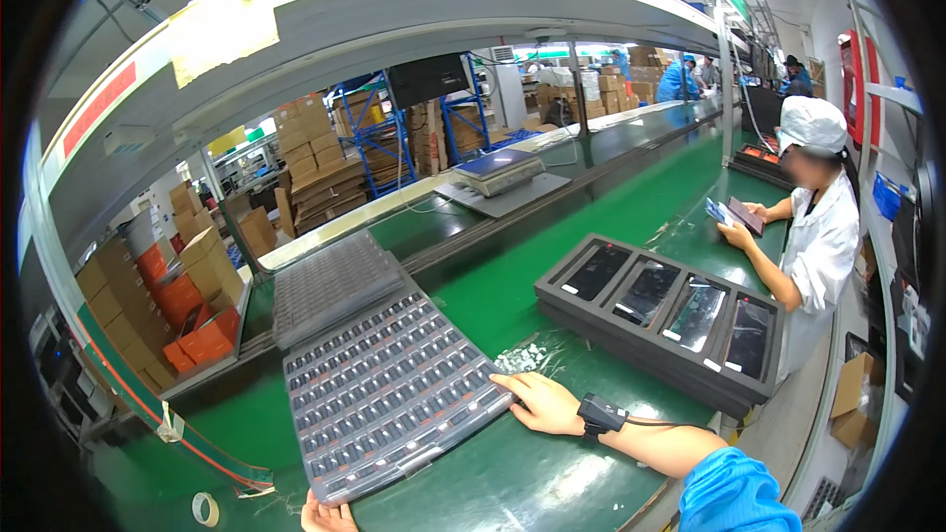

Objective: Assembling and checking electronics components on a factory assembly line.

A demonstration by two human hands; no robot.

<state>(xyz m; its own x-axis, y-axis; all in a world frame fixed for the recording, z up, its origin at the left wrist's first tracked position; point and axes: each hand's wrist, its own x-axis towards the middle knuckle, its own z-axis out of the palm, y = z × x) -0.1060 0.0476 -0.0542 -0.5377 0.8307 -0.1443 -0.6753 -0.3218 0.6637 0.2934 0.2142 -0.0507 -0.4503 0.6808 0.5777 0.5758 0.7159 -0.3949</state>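
Note:
A clear plastic tray (394, 389) lies tilted in front of me on the green bench, its rows of pockets filled with small dark parts. At its near left corner my left hand (328, 514) grips the rim, mostly cut off by the picture's lower edge. The tray's right edge is held by my right hand (542, 402), fingers over the rim; what lies under the edge is hidden. A black strap with a small box (599, 416) sits on my right wrist. Behind the tray, a similar stack of plastic trays (330, 286) rests on the bench.
Right of the tray stands a stack of black foam trays (660, 325) holding dark-screened phones. A co-worker (818, 217) beyond it handles phones. A scale (500, 169) stands farther back; a tape roll (205, 509) lies at lower left. Small white bits (522, 360) lie beside my right hand.

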